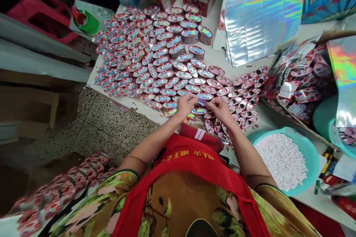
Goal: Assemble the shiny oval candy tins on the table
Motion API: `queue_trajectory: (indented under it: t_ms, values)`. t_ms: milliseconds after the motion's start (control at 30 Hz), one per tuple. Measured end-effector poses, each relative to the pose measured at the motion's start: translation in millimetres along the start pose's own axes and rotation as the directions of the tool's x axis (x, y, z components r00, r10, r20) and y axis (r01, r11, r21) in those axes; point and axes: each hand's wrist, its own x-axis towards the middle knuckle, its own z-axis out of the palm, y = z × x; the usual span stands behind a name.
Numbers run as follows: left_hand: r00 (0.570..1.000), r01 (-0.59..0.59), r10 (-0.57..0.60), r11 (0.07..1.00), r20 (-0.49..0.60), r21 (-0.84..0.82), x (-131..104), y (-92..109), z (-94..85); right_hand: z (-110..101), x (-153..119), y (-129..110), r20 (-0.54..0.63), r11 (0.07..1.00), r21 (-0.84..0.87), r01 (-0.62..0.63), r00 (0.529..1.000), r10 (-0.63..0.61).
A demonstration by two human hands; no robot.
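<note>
My left hand (pixel 185 104) and my right hand (pixel 219 110) meet at the near edge of a white table (pixel 219 57). Together they pinch one small oval holographic piece (pixel 202 102) between the fingertips. Just beyond the hands lie rows of several oval shiny pieces (pixel 155 59), spread flat across the table, with a few small stacks (pixel 191 35) at the far end. More red-rimmed ovals (pixel 244 92) lie to the right of my right hand.
A teal basin (pixel 311 148) of small white pellets sits at the right, near me. Holographic sheets (pixel 258 18) lie at the back right, beside a box of red packets (pixel 300 77). Green tape dispenser (pixel 86 20) at back left. Terrazzo floor (pixel 111 122) lies left.
</note>
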Motion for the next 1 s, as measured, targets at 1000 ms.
queue_trajectory:
  t_ms: [1000]
  values:
    - [0.834, -0.55, 0.426, 0.585, 0.352, 0.596, 82.4, 3.8, 23.4, -52.0, 19.3, 25.6, -0.149, 0.836, -0.524, 0.161, 0.949, -0.276]
